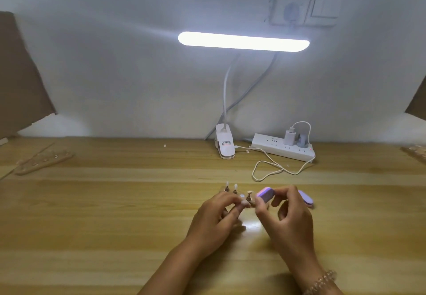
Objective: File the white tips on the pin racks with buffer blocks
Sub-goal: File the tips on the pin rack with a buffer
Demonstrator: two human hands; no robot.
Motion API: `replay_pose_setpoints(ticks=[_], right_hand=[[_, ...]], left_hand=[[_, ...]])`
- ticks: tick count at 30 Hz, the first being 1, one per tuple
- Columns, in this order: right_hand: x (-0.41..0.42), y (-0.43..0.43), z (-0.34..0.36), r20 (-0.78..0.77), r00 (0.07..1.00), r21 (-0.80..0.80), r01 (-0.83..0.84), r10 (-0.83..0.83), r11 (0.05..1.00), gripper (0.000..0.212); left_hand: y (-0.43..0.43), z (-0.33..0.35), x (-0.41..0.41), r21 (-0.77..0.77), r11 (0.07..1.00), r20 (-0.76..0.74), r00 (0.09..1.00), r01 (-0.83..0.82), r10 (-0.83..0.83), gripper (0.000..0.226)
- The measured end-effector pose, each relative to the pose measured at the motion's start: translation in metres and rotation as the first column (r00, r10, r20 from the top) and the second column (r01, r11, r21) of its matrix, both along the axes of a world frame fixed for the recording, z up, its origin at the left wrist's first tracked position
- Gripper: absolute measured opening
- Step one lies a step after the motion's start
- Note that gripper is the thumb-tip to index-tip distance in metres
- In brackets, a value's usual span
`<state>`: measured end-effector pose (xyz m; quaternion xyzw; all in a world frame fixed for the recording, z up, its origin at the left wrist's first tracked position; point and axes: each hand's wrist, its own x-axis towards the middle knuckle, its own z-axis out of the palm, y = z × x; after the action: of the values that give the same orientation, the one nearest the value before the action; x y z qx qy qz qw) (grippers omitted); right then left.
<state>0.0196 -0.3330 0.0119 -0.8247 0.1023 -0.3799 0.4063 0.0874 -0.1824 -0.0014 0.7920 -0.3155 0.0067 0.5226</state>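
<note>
Nearest, a bracelet (322, 281) circled the right wrist. Just ahead, the right hand (285, 216) pinched a purple block (266, 195) between thumb and fingers, its end close to a pin at the hand's eleven o'clock. The left hand (214, 218), fingers curled, pinched the rack (235, 191) on the table (115, 202), with white tips (235, 186) standing at its twelve o'clock. A second block (305, 199) lay just past the right hand, at one o'clock. Farther off, a cable (265, 168) looped at one o'clock and a spare rack (43, 160) lay at ten. By the wall stood a lamp (224, 145) at twelve and a power strip (281, 149) at one.
</note>
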Motion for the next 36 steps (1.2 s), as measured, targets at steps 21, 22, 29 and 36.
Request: replay_pose_setpoints(ticks=[21,22,29,36], right_hand=[[-0.0019,0.0053,-0.0014,-0.135,0.985,-0.220,-0.139,0.111,0.966,0.030],[-0.0001,0.0038,-0.0009,-0.128,0.988,-0.180,-0.107,0.084,0.978,0.029],[-0.0032,0.0039,-0.0009,-0.149,0.982,-0.211,-0.145,0.115,0.967,0.030],[-0.0050,0.0057,-0.0034,-0.147,0.973,-0.180,-0.203,0.178,0.962,0.032]], left_hand=[[0.0043,0.0043,0.0012,-0.069,0.997,-0.045,0.998,-0.034,0.031,0.021],[0.0041,0.0042,0.0011,-0.074,0.997,-0.045,0.998,-0.039,0.035,0.018],[0.0038,0.0044,0.0011,-0.025,0.999,-0.044,0.998,-0.040,0.039,0.019],[0.0035,0.0023,0.0002,-0.028,0.997,-0.005,0.997,-0.071,0.071,0.020]])
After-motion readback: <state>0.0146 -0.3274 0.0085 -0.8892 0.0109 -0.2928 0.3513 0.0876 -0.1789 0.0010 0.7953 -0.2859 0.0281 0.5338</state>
